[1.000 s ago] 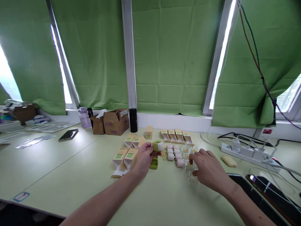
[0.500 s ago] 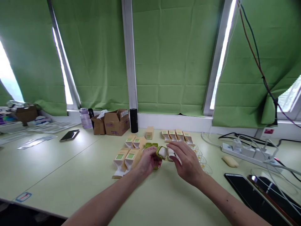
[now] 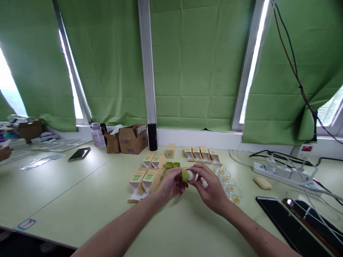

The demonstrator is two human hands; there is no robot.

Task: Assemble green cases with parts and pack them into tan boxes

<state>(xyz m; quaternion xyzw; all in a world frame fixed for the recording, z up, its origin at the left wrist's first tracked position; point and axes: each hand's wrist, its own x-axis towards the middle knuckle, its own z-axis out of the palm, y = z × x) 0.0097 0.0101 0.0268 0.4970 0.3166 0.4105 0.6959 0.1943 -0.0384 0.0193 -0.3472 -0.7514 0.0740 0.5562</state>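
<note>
Just above the table, my left hand [image 3: 173,184] is closed on a small rounded green shell [image 3: 184,175]. My right hand [image 3: 210,187] pinches a smooth white rounded piece [image 3: 191,175], whose left end sits in the mouth of the shell. More small white pieces [image 3: 204,183] show partly behind my right fingers. Several square green pieces [image 3: 168,165] are grouped behind my left hand. To the right of my right hand stand clear plastic cups [image 3: 235,195] with yellow spots inside. Open tan cardboard boxes [image 3: 149,178] lie left of my left hand.
More tan boxes [image 3: 205,155] line the back. A cardboard carton [image 3: 133,139] and a black bottle [image 3: 152,137] stand by the window ledge. On the right lie a power strip [image 3: 284,175], cables and dark tablets [image 3: 289,221]. Another person's hand [image 3: 4,152] shows at the far left.
My right hand has closed on the white piece and brought it against the green shell, which has turned. Another person's hand has come in at the left edge.
</note>
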